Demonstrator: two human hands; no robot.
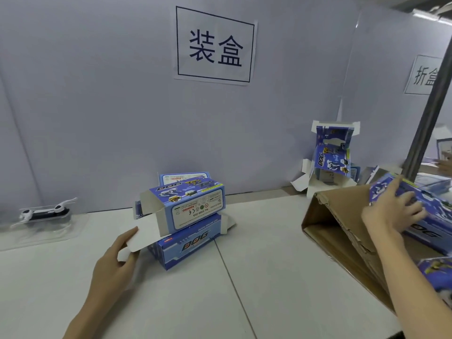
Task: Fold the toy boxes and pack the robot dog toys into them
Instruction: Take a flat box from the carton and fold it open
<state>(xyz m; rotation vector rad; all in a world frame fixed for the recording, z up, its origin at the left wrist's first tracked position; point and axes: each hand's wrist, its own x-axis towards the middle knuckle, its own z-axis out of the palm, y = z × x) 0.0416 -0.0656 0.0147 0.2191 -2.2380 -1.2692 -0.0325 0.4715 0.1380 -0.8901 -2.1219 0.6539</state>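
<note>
Two blue "DOG" toy boxes are stacked at the table's middle: an open-ended upper box (193,204) lies across a lower box (188,243). My left hand (115,263) pinches the upper box's white end flap (144,234). My right hand (391,211) grips a blue packed box (420,211) over the brown carton (342,241) at the right. A white robot dog toy (44,211) sits in a clear plastic tray (46,227) at the far left.
Another blue box (332,155) stands upright with its flaps open at the back right, against the grey partition. More blue boxes lie in the carton at the right edge (437,272). A dark pole (428,118) rises at the right. Paper signs hang on the wall.
</note>
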